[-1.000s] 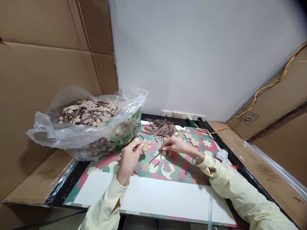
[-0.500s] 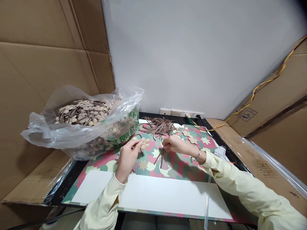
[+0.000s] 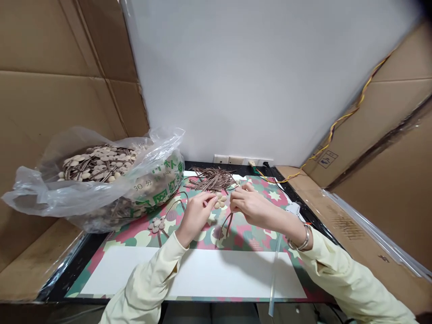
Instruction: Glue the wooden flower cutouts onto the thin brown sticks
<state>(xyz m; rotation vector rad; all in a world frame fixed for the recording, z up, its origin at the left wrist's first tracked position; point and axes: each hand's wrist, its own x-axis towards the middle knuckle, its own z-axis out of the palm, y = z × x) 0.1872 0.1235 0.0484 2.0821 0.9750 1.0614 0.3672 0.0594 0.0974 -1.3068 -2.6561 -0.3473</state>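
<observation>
Thumb and fingers of my left hand (image 3: pixel 198 214) pinch a beige flower-shaped piece (image 3: pixel 221 201) by its edge, above the patterned mat. A thin dark cord (image 3: pixel 178 194) loops out behind that hand. My right hand (image 3: pixel 251 204) is just to the right of the flower, its fingers closed around brown strips (image 3: pixel 227 226) whose ends hang below. Between the two hands is a small gap. A greyish flower with strips (image 3: pixel 157 225) lies on the mat left of my left hand. Beyond the hands is a heap of brown strips (image 3: pixel 213 179).
An open plastic bag (image 3: pixel 141 191) full of flower pieces and strips stands at the left. A white sheet (image 3: pixel 202 274) and a clear rod (image 3: pixel 275 274) lie in front. Cardboard (image 3: pixel 60 99) flanks the table; sockets (image 3: pixel 236 159) with a yellow cable (image 3: pixel 327 144) are behind.
My left hand has moved right with the flower piece, closer to my right hand. The greyish flower at the left now shows more fully. The whole view has shifted slightly.
</observation>
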